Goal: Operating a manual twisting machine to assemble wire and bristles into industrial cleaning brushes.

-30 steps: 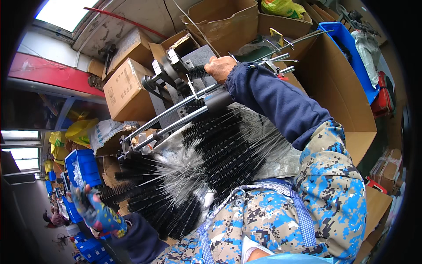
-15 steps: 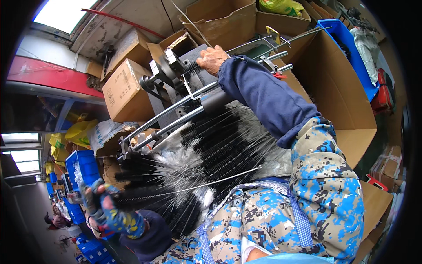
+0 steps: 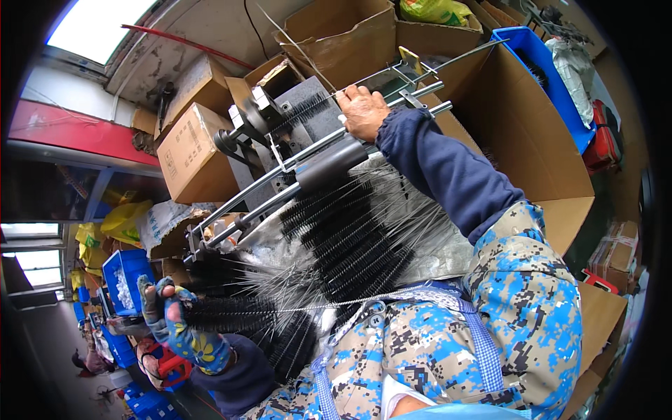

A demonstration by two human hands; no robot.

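My left hand (image 3: 171, 325), in a patterned glove with bare fingertips, curls around the bristled end of a black wire brush (image 3: 231, 310). That brush's twisted wire stem stretches right across my lap. My bare right hand (image 3: 365, 112) is closed at the end of another dark brush (image 3: 308, 110), which runs out from the head of a metal machine (image 3: 259, 115). Its fingers hide what they grip there, seemingly the wire. Below the machine's rails lies a heap of black brushes (image 3: 350, 245), their bare wire stems fanning out over a silvery sheet (image 3: 444, 255).
Two steel rails (image 3: 269, 203) and a dark roller (image 3: 332, 166) cross in front of me. A closed carton (image 3: 196, 154) stands left of the machine, and a large open carton (image 3: 532, 119) at right. Blue bins (image 3: 128, 276) sit at far left; another blue bin (image 3: 584, 115) stands far right.
My right hand has moved right and slightly down along the machine, exposing more of the brush there. The stem of the brush in my left hand has swung lower.
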